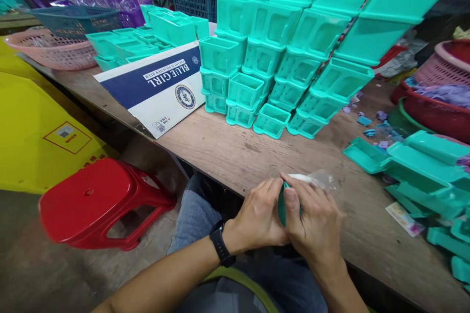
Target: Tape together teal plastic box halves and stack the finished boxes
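We have both hands, left hand [257,217] and right hand [316,227], pinched around a small teal plastic piece [282,205] at the bench [235,151] edge; it looks light, rigid, a little slick, so we'd grip its rim; a clear bag [316,178] lies just behind

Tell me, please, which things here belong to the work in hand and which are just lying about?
In hand:
left hand and right hand, both gripping a small teal plastic piece
clear plastic bag at the right fingertips

Lying about:
stacked teal boxes
Blue Girl carton
red stool
pink basket
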The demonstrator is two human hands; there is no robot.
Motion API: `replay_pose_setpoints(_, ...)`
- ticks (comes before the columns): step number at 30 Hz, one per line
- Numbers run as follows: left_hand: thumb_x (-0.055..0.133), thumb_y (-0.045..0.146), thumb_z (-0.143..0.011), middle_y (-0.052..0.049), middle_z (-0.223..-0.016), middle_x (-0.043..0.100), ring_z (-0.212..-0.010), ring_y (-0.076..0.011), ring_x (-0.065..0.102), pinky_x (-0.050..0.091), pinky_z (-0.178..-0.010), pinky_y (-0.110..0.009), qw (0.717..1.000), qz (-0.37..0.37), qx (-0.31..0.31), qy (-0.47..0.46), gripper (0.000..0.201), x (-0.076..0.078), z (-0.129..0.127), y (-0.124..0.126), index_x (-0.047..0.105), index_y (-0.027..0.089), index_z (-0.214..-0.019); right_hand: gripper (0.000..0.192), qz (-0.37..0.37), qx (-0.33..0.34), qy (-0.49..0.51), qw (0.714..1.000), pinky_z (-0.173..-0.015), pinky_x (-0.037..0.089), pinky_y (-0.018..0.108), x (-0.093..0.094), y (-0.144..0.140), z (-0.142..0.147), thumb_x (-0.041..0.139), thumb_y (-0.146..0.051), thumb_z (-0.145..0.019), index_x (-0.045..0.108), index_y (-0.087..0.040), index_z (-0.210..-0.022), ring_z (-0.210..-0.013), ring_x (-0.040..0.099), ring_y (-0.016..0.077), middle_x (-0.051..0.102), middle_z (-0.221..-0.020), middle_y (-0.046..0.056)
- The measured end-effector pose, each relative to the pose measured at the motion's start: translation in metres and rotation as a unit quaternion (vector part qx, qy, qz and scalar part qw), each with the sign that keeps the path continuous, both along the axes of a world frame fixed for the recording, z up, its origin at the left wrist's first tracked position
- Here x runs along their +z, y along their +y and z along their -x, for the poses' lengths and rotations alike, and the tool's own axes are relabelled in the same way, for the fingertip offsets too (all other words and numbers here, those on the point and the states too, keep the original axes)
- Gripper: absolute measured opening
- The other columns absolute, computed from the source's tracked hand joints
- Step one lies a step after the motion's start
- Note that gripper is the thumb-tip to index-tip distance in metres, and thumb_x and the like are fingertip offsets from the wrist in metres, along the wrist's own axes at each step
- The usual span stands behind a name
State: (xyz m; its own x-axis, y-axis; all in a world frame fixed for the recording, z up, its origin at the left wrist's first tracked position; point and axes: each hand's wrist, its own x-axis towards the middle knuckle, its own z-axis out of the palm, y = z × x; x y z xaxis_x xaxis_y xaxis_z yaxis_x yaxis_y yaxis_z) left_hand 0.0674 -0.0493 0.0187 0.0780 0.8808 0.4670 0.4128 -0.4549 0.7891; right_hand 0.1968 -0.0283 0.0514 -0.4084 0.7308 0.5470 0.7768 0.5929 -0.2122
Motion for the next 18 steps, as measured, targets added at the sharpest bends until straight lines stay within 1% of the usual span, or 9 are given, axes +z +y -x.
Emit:
replay_pose_setpoints(4,0.067,0.029,-0.071,-0.007,-0.091,0.064,-0.084,-0.0271,0.065,0.059,-0.081,-0.043,0.999,0.024,0.008,-0.020,0.033,0.000,0.000,0.003,0.050,0.022,-0.098,0.057,0.004,0.007,0.019,1.000,-0.082,0.046,0.044,0.000,0.008,0.001,0.027,-0.040,-0.110,0.079,-0.017,-0.107,-0.090,0.074,0.0287,0.083,-0.100,0.011)
replay_pose_setpoints(8,0.070,0.033,-0.070,-0.008,-0.094,0.065,-0.087,-0.0289,0.067,0.059,-0.081,-0.044,0.999,0.032,0.007,-0.013,0.038,-0.003,-0.001,0.004,0.051,0.021,-0.100,0.058,0.034,0.009,0.025,0.999,-0.082,0.048,0.047,0.001,0.010,0.000,0.027,-0.044,-0.110,0.080,-0.019,-0.109,-0.091,0.075,0.0308,0.083,-0.101,0.011)
replay_pose_setpoints(10,0.076,0.037,-0.068,-0.009,-0.099,0.066,-0.093,-0.0319,0.068,0.060,-0.085,-0.047,0.999,0.048,0.017,-0.013,0.047,-0.004,-0.001,0.003,0.053,0.021,-0.105,0.052,0.046,0.028,0.062,0.997,-0.087,0.050,0.048,0.004,0.005,-0.003,0.032,-0.042,-0.109,0.079,-0.021,-0.113,-0.101,0.075,0.0310,0.083,-0.109,0.010)
replay_pose_setpoints(11,0.080,0.040,-0.066,-0.010,-0.103,0.067,-0.097,-0.0333,0.069,0.060,-0.088,-0.048,0.997,0.061,0.026,-0.024,0.054,-0.004,-0.001,0.001,0.053,0.021,-0.108,0.047,0.041,0.032,0.097,0.994,-0.093,0.051,0.049,0.006,0.002,-0.005,0.035,-0.039,-0.109,0.078,-0.022,-0.118,-0.109,0.074,0.0307,0.081,-0.117,0.010)
replay_pose_setpoints(13,0.087,0.041,-0.061,-0.009,-0.109,0.069,-0.103,-0.0337,0.070,0.059,-0.092,-0.048,0.992,0.100,0.045,-0.067,0.066,-0.002,0.001,-0.001,0.053,0.022,-0.115,0.041,0.007,0.000,0.202,0.979,-0.110,0.046,0.051,0.009,-0.004,-0.009,0.040,-0.034,-0.108,0.075,-0.023,-0.126,-0.128,0.066,0.0303,0.074,-0.135,0.010)
replay_pose_setpoints(14,0.089,0.039,-0.060,-0.007,-0.110,0.069,-0.103,-0.0324,0.070,0.059,-0.093,-0.048,0.987,0.122,0.055,-0.093,0.069,-0.001,0.002,-0.002,0.053,0.022,-0.117,0.040,-0.010,-0.038,0.273,0.961,-0.116,0.042,0.053,0.008,-0.006,-0.011,0.041,-0.034,-0.108,0.073,-0.023,-0.129,-0.135,0.061,0.0306,0.070,-0.141,0.010)
replay_pose_setpoints(15,0.090,0.038,-0.060,-0.006,-0.109,0.069,-0.103,-0.0306,0.070,0.059,-0.093,-0.047,0.980,0.143,0.066,-0.120,0.070,0.001,0.003,-0.004,0.052,0.023,-0.117,0.040,-0.010,-0.076,0.355,0.932,-0.119,0.039,0.055,0.006,-0.006,-0.013,0.043,-0.036,-0.107,0.072,-0.023,-0.130,-0.139,0.058,0.0312,0.067,-0.145,0.009)
replay_pose_setpoints(16,0.090,0.037,-0.060,-0.004,-0.107,0.069,-0.101,-0.0289,0.070,0.059,-0.093,-0.046,0.973,0.158,0.078,-0.149,0.069,0.002,0.003,-0.005,0.053,0.023,-0.117,0.040,0.015,-0.106,0.443,0.890,-0.119,0.039,0.056,0.002,-0.005,-0.014,0.044,-0.041,-0.106,0.072,-0.023,-0.128,-0.139,0.057,0.0317,0.066,-0.145,0.009)
replay_pose_setpoints(18,0.090,0.038,-0.062,-0.003,-0.106,0.069,-0.099,-0.0264,0.069,0.059,-0.092,-0.044,0.957,0.178,0.085,-0.214,0.069,0.002,0.000,-0.009,0.052,0.023,-0.117,0.047,0.144,-0.121,0.594,0.782,-0.115,0.044,0.056,-0.010,0.000,-0.013,0.047,-0.056,-0.102,0.072,-0.023,-0.122,-0.133,0.062,0.0322,0.071,-0.137,0.009)
